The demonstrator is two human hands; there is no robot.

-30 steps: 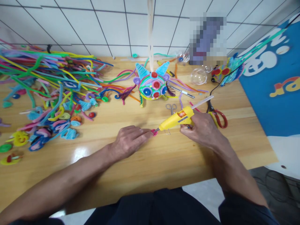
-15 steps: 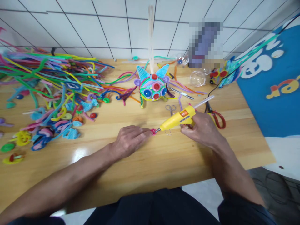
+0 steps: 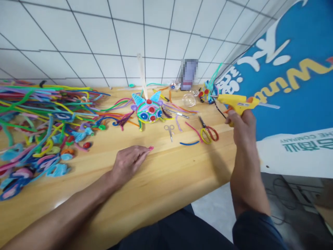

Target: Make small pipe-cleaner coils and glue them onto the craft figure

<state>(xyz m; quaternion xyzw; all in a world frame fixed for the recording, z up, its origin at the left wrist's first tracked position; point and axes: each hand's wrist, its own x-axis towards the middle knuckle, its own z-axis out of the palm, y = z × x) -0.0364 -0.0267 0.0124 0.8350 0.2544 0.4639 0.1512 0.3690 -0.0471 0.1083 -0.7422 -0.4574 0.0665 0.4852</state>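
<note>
My left hand (image 3: 128,161) lies on the wooden table (image 3: 166,173), its fingertips pressed on a small pink coiled piece (image 3: 150,148). Lifted off to the right, clear of the table, my right hand (image 3: 240,123) grips a yellow glue gun (image 3: 235,102) whose nozzle points left. A round ball craft (image 3: 147,110) covered in coloured pipe cleaners, with two blue ears, stands beyond my left hand.
A big heap of coloured pipe cleaners (image 3: 44,107) covers the table's left side. Small silver scissors (image 3: 169,130), red-and-yellow scissors (image 3: 208,132), a blue pipe cleaner (image 3: 189,143), a clear plastic ball (image 3: 188,100) and a second craft (image 3: 206,93) lie to the right. A blue banner (image 3: 286,83) hangs at right.
My right hand has lifted the glue gun off the pink piece and swung it up and to the right. The view has turned right. My left hand stays on the pink piece.
</note>
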